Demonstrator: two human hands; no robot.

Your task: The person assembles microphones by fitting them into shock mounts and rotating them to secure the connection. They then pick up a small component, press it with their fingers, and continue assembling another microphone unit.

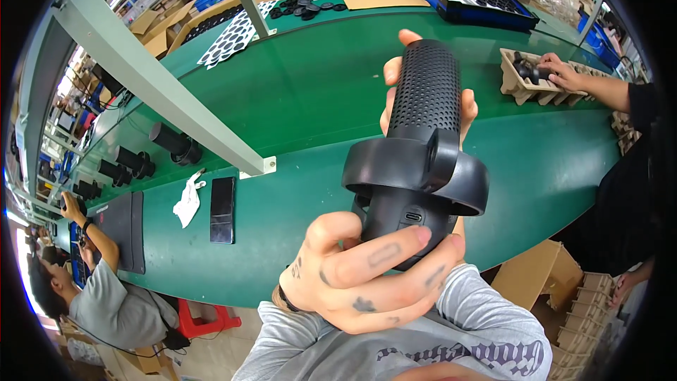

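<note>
A black microphone [424, 92] with a perforated cylindrical top is tilted up before me, above the green bench. Round its lower body sits a smooth black ring [374, 166], and a small oval port shows on the base. My left hand [374, 275] grips the base from below, fingers laid across it under the port. Behind the perforated part is my right hand [392, 70], wrapped round it; fingertips show at its left side and another digit at its right. The right palm is hidden by the microphone.
A black phone [222, 210] and a white crumpled cloth [188, 200] lie left on the bench, beside a grey metal post [162, 85]. Several black microphones [174, 142] stand farther left. At right, a co-worker's hand [564, 72] reaches into a cardboard tray [518, 88].
</note>
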